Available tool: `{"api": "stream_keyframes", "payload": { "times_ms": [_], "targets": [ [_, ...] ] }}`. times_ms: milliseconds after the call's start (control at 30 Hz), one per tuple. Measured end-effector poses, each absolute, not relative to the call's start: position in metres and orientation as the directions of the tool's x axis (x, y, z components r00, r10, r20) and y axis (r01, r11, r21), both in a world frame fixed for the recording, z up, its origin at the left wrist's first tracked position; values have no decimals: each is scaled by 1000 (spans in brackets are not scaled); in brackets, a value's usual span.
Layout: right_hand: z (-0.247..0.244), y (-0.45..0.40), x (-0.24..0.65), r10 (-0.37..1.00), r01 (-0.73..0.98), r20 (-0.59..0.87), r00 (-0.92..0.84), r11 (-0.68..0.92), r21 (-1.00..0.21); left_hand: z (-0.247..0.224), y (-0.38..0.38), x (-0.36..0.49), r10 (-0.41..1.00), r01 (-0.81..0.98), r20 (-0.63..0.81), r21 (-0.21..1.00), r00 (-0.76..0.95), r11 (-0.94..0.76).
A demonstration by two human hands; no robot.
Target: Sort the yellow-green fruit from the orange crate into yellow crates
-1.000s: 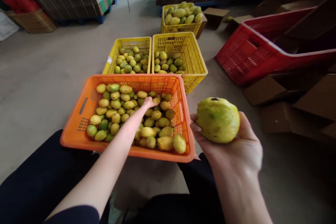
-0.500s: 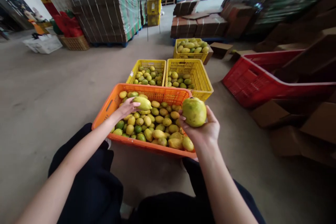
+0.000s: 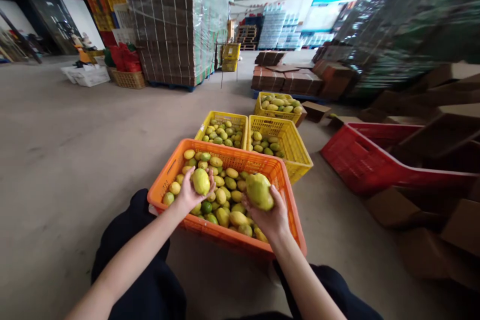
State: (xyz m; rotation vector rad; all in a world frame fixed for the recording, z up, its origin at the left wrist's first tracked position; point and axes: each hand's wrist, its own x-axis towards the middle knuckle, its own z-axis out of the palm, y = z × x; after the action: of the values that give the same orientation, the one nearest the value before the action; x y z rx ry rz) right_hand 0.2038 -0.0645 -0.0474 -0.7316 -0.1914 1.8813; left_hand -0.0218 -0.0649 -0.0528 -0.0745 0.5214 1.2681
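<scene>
My left hand (image 3: 186,194) cradles a small yellow-green papaya (image 3: 201,181) over the left part of an orange plastic crate (image 3: 240,243). To the right, a larger, greener papaya (image 3: 259,192) rests in my right hand (image 3: 275,217), its dark stem end turned up. Fingers curl around both fruits, and the two hands are apart. Below them the crate holds many more papayas (image 3: 238,218), yellow to green, partly covered by my hands and wrists.
Behind the orange crate stand two yellow crates, the left one (image 3: 198,131) and the right one (image 3: 300,157), with papayas inside. A third yellow crate (image 3: 278,113) is farther back. At right are a red crate (image 3: 345,160) and cardboard boxes (image 3: 393,205). Wrapped pallet stacks (image 3: 165,25) rise behind.
The view has tilted up. My left hand has turned its papaya so one end faces me. My right hand has come inward over the crate and tilted its papaya.
</scene>
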Motion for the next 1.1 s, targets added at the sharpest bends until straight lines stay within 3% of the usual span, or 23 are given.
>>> {"api": "stream_keyframes", "payload": {
  "times_ms": [67, 167, 267, 367, 533, 667, 767, 1000, 1100],
  "targets": [
    [-55, -64, 201, 879, -756, -375, -295, -454, -472, -53, -68, -21, 862, -899, -452, 242, 228, 365],
    [-62, -67, 194, 902, -695, -316, -294, -428, -578, -44, -72, -21, 887, -802, -421, 453, 191, 388],
    [-64, -72, 185, 927, -565, -216, -306, -359, -743, -36, -75, -20, 959, -653, -277, 717, 53, 243],
    [-66, -75, 175, 958, -440, -100, -269, -214, -872, -36, -78, -18, 993, -530, -89, 847, -79, 34],
    [-63, -81, 157, 979, -205, 106, -176, 69, -976, -44, -86, -9, 963, -322, 177, 916, -205, -237],
    [-54, -86, 150, 933, -46, 301, -195, 298, -953, -41, -94, -3, 931, -150, 283, 935, -230, -322],
    [-49, -89, 149, 905, 15, 368, -214, 379, -925, -36, -97, -3, 929, -159, 265, 937, -257, -311],
    [-51, -91, 148, 932, -45, 333, -145, 330, -943, -36, -95, -5, 962, -311, 76, 937, -262, -159],
    [-53, -91, 148, 926, -2, 346, -153, 349, -937, -36, -94, -6, 968, -306, 75, 940, -240, -148]
  ]
}}
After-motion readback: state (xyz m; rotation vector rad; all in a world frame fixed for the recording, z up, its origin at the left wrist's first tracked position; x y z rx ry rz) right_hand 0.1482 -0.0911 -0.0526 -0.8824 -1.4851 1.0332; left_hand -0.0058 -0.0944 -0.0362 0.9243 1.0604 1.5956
